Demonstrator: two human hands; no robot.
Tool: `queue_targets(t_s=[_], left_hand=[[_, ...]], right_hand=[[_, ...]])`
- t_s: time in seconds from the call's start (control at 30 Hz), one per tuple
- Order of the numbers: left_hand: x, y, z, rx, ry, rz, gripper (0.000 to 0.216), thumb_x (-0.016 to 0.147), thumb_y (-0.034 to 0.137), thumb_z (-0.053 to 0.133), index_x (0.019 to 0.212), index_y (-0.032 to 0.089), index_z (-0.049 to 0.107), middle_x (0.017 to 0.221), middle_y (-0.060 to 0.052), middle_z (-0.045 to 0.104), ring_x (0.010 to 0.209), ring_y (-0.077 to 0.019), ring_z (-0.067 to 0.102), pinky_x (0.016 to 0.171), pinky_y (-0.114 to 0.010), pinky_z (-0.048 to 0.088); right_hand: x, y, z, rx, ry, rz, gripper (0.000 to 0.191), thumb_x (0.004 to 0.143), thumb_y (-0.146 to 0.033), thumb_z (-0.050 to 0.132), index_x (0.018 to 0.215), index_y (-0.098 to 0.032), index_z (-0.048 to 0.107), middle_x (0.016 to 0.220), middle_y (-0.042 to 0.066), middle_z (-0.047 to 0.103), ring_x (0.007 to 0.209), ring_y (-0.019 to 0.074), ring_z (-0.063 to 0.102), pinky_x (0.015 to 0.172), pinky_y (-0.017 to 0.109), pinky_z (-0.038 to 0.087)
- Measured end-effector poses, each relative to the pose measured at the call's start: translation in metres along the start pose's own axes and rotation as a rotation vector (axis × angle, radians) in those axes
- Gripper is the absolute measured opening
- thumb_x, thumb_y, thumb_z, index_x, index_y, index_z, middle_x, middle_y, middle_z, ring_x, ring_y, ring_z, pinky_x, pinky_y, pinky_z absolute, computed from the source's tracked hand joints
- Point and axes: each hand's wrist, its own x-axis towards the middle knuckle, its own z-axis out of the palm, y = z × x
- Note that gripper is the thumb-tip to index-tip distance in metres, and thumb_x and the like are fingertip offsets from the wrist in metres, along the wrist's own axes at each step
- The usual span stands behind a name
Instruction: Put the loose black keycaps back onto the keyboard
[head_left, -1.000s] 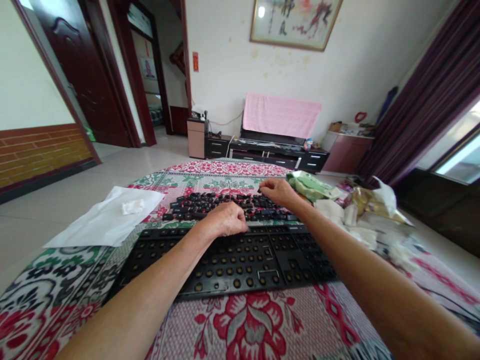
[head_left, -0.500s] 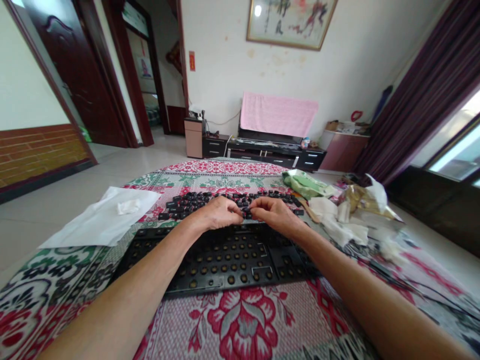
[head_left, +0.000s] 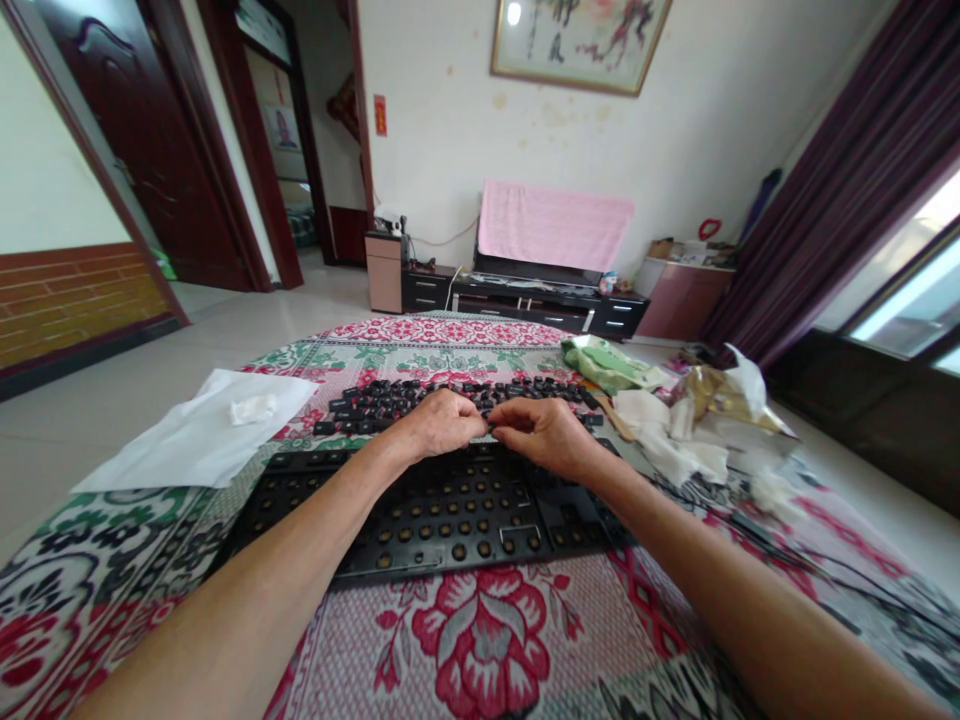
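A black keyboard base lies across the patterned cloth with its key sockets bare. Beyond its far edge, many loose black keycaps are spread in rough rows. My left hand and my right hand meet over the base's far edge, fingertips pinched together. A small dark keycap shows between them, mostly covered by the fingers. My forearms hide parts of the base on both sides.
White paper with a crumpled tissue lies at left. At right are a green packet, a wooden stick, used tissues, a gold wrapper and a black cable.
My right hand has shifted slightly left, and its fingertips are now closer to those of my left hand. The whole view has tilted a little.
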Motion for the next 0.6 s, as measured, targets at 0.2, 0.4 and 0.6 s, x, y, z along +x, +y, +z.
queue_targets(t_s=[0.2, 0.4, 0.6], left_hand=[[0.003, -0.004, 0.004, 0.062, 0.003, 0.071, 0.029, 0.067, 0.034, 0.044, 0.067, 0.015, 0.066, 0.054, 0.001, 0.057, 0.055, -0.0106, 0.05, 0.051, -0.02, 0.034], [0.004, -0.006, 0.006, 0.068, 0.017, 0.071, 0.027, 0.066, 0.032, 0.045, 0.07, 0.016, 0.067, 0.06, 0.001, 0.061, 0.057, -0.011, 0.053, 0.054, -0.02, 0.036], [0.004, -0.005, 0.005, 0.097, -0.01, 0.064, 0.026, 0.066, 0.031, 0.046, 0.072, 0.018, 0.067, 0.062, 0.001, 0.063, 0.06, -0.0111, 0.054, 0.056, -0.02, 0.036]], right_hand=[[-0.002, -0.003, -0.014, -0.151, -0.091, 0.022, 0.017, 0.07, -0.025, 0.052, 0.078, -0.017, 0.065, 0.065, 0.0, 0.062, 0.058, 0.0103, 0.054, 0.053, 0.021, 0.039], [-0.002, 0.003, -0.016, -0.147, -0.169, 0.093, 0.013, 0.066, -0.024, 0.055, 0.071, -0.016, 0.064, 0.065, 0.001, 0.063, 0.058, 0.0114, 0.055, 0.052, 0.021, 0.039], [-0.002, 0.006, -0.01, -0.134, -0.203, 0.102, 0.012, 0.065, -0.023, 0.055, 0.07, -0.016, 0.064, 0.065, 0.001, 0.063, 0.058, 0.0113, 0.054, 0.052, 0.021, 0.038]])
